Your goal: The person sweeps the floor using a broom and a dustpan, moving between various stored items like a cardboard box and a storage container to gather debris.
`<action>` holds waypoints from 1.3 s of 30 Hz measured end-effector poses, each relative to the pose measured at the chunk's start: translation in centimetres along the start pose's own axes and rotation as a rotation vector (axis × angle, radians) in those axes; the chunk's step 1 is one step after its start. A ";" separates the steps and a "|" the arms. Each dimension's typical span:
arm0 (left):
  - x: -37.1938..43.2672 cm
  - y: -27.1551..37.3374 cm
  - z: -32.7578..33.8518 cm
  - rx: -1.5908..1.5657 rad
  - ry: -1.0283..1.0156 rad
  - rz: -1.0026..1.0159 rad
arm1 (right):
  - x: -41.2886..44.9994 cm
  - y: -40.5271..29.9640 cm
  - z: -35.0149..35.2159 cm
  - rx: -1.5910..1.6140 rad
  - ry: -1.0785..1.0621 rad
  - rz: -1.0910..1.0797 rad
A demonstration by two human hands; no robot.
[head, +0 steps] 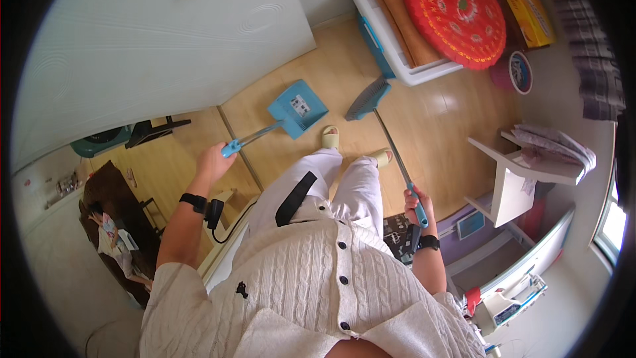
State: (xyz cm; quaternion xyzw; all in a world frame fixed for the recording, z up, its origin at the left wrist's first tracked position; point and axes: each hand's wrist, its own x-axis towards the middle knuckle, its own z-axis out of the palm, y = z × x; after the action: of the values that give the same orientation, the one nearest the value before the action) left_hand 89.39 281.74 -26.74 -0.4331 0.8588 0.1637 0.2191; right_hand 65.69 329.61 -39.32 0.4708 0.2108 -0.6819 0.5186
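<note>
My left hand [216, 160] grips the blue handle end of a long-handled dustpan [293, 104], whose blue pan is over the wood-look floor in front of my feet. My right hand [418, 205] is closed around the blue grip of a broom [370, 99] with a metal pole. The broom's blue head and grey bristles are beside a lidded storage box, to the right of the dustpan and apart from it. Whether the pan touches the floor, I cannot tell. Both of my wrists wear black straps with small devices.
A white door [164, 35] stands at the upper left. The white-lidded storage box [415, 77] carries folded brown material and a red round cushion [454, 12]. Near it is a pink bin [519, 72]. A white chair [507, 174] stands right. Another person [112, 231] lies on a dark sofa at left.
</note>
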 end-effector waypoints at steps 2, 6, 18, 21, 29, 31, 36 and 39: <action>0.6 0.4 -0.4 0.010 -0.035 -0.004 | -0.9 0.2 -1.8 0.080 -0.001 0.001; 1.8 2.7 -1.4 -0.007 -0.023 0.076 | -3.0 2.1 -4.8 0.152 -0.017 -0.063; 3.4 10.7 -2.7 0.299 -0.027 0.380 | -9.4 6.0 -13.0 0.344 0.009 -0.139; 3.3 13.2 -3.1 0.290 -0.063 0.394 | -10.5 7.0 -14.3 0.342 0.014 -0.189; 2.3 19.9 -1.9 0.307 -0.053 0.630 | -18.1 9.2 -14.7 0.380 -0.017 -0.391; 1.9 21.5 -1.2 0.330 -0.067 0.669 | -20.4 9.5 -15.3 0.384 -0.025 -0.422; 0.5 26.0 0.3 0.359 -0.086 0.750 | -23.1 8.1 -17.7 0.138 0.156 -0.568; -0.3 28.1 1.6 0.410 -0.117 0.800 | -22.3 4.8 -18.8 -0.170 0.359 -0.572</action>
State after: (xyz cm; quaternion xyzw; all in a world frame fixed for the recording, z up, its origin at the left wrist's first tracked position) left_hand 67.03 298.75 -25.41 -0.0047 0.9595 0.0860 0.2681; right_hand 78.42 353.69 -27.95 0.4605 0.4780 -0.6859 0.2985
